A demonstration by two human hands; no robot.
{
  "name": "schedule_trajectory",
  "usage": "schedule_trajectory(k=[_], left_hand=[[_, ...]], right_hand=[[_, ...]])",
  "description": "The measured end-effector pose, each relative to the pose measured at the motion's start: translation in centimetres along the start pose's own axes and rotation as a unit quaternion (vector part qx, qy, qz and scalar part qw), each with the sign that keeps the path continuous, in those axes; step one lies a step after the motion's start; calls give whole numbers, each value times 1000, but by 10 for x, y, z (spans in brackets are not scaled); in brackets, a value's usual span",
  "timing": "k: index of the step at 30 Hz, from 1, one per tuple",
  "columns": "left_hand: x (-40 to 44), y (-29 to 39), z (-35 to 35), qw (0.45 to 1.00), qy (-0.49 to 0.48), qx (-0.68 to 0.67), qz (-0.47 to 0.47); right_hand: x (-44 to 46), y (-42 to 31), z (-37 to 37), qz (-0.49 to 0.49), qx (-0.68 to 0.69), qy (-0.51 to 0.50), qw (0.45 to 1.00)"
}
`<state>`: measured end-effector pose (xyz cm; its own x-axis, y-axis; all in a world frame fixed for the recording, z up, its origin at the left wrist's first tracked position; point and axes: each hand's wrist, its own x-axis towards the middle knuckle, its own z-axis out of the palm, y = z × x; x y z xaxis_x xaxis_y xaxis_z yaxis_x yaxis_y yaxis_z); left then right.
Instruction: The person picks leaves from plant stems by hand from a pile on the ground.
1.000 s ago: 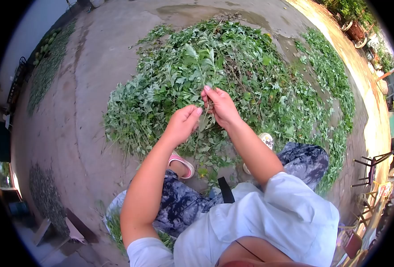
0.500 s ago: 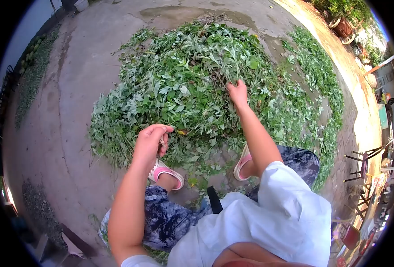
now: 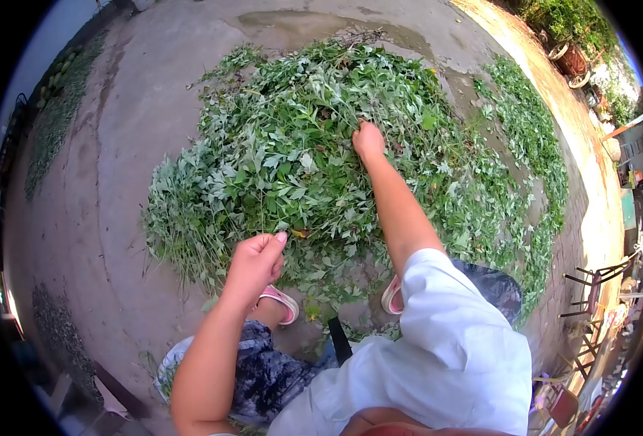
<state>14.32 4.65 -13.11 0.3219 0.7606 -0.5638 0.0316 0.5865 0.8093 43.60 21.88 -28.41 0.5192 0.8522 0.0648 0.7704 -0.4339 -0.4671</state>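
A broad heap of cut leafy green stems (image 3: pixel 292 167) lies on the concrete in front of me. My right hand (image 3: pixel 369 141) reaches into the upper middle of it, fingers closed among the stems, fingertips partly covered by leaves. Lower and to the left, my left hand (image 3: pixel 254 267) is closed in a fist just in front of the heap's near edge, thumb pressed over the forefinger. Whatever it may hold is hidden inside the fingers. Pink-and-white clogs (image 3: pixel 281 304) show at the near edge of the heap.
More greenery (image 3: pixel 532 131) is spread along the right of the concrete floor (image 3: pixel 147 94). A darker strip of plant bits (image 3: pixel 67 116) lies along the left wall. Chairs (image 3: pixel 593 287) stand at the far right, and a cart (image 3: pixel 572 62) is at the upper right.
My right hand has shifted slightly left and farther into the heap. My left hand has come lower, its fingers more tightly closed; the pale bit seen in it before is now hidden.
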Motion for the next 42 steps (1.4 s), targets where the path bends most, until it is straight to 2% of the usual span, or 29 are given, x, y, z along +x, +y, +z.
schedule_trajectory(k=[1, 3, 5, 6, 7, 9, 10, 12, 15, 17, 19, 20, 25, 27, 28, 31, 32, 33, 36, 39, 42], left_hand=[[1, 0, 0, 1000, -14, 11, -8], [4, -2, -3, 999, -26, 33, -20], [6, -4, -4, 998, -52, 38, 4], [6, -3, -5, 998, -55, 42, -6], [7, -3, -4, 998, -52, 40, -5], [8, -3, 0, 998, -32, 41, 32], [9, -1, 3, 998, -27, 33, 38], [11, 1, 6, 998, -26, 19, 59], [15, 1, 13, 996, 1, 4, 84], [15, 2, 19, 993, 18, 22, 115], [18, -4, 22, 981, 12, 50, 187], [15, -3, 22, 982, 18, 55, 179], [9, 1, 15, 983, 13, 62, 171], [10, -2, 12, 976, 0, 97, 195], [9, -1, 11, 976, -1, 98, 195], [7, -2, 9, 985, -29, 90, 146], [7, -3, 9, 989, -59, 64, 122], [7, -3, 9, 990, -90, 38, 97], [0, 1, 14, 990, -94, 58, 88], [1, -3, 13, 987, -127, 85, 59], [-4, -1, 14, 976, -158, 139, 55]], right_hand=[[3, -3, 1, 35, -22, -70, 997], [7, -5, 0, 32, -34, -82, 996], [12, -4, -4, -37, 83, -107, 990], [17, -4, -8, -38, 125, -140, 981], [3, -13, -20, 24, 441, -216, 871], [-24, -32, -64, 94, 537, -312, 778], [-38, -37, -77, 92, 536, -314, 778], [-70, -47, -99, 76, 643, -435, 626], [-121, -61, -112, 69, 642, -462, 608], [-150, -69, -116, 72, 659, -492, 564], [-175, -80, -119, 90, 659, -477, 575], [-186, -89, -123, 106, 646, -435, 619], [-192, -82, -124, 63, 616, -458, 638], [-193, -80, -128, 36, 599, -470, 647], [-195, -82, -133, 31, 577, -457, 676], [-191, -76, -143, 48, 567, -476, 671], [-192, -77, -147, 25, 549, -445, 707], [-190, -74, -148, 25, 549, -442, 708], [-181, -68, -152, 85, 663, -376, 642], [-178, -65, -153, 56, 657, -349, 666], [-181, -67, -153, 62, 667, -337, 661]])
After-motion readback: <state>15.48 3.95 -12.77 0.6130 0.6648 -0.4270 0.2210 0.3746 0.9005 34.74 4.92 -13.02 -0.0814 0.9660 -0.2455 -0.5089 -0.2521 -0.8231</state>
